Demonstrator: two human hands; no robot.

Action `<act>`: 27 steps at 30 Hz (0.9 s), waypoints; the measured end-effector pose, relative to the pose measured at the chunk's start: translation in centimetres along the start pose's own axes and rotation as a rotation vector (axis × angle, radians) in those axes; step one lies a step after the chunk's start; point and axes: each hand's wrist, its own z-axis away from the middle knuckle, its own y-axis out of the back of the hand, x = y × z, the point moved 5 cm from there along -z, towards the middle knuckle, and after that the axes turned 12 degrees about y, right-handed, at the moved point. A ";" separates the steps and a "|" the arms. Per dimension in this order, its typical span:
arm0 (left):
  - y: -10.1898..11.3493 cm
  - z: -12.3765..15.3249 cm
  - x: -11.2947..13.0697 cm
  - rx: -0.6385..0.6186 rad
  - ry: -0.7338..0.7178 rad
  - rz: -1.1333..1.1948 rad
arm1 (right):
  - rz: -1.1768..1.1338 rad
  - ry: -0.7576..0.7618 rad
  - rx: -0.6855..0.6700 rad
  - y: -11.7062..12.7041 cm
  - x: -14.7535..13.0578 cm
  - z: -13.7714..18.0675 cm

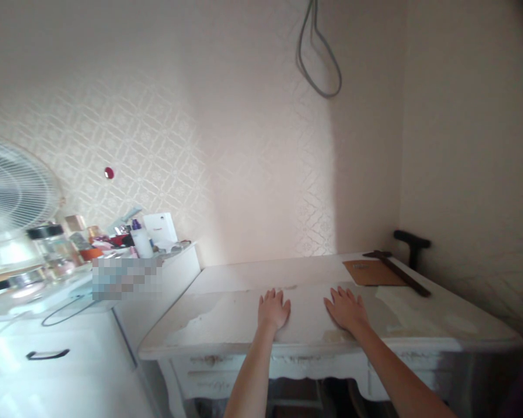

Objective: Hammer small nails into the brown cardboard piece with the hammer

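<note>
My left hand (273,308) lies flat, palm down, on the worn white table top (226,313), fingers stretched out and slightly spread. My right hand (346,307) rests the same way a short span to its right, palm down and open. Neither hand holds anything. A brown flat board (372,271) lies at the table's back right, beyond my right hand. A long dark stick (401,274) lies across the board's right edge.
A white cabinet (70,348) with a dark drawer handle stands to the left, crowded with bottles, jars and a white box (160,227). A fan (13,191) is at far left. A grey cable loop (318,52) hangs on the wall. A dark handle (412,241) stands in the right corner.
</note>
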 end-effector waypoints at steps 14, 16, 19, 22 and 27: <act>0.0 0.0 -0.1 -0.025 0.010 -0.008 | -0.006 -0.001 0.014 0.0 -0.1 0.0; 0.0 0.0 -0.1 -0.016 0.008 -0.002 | -0.004 -0.003 0.015 0.0 -0.1 0.0; 0.1 0.1 0.0 0.002 0.002 0.004 | 0.000 -0.002 0.016 0.0 -0.1 0.0; 0.2 0.1 0.0 -0.002 0.005 -0.008 | -0.003 -0.002 0.016 0.0 0.0 0.0; 0.1 0.1 0.0 -0.008 0.007 -0.019 | -0.006 0.001 0.017 -0.1 0.0 0.0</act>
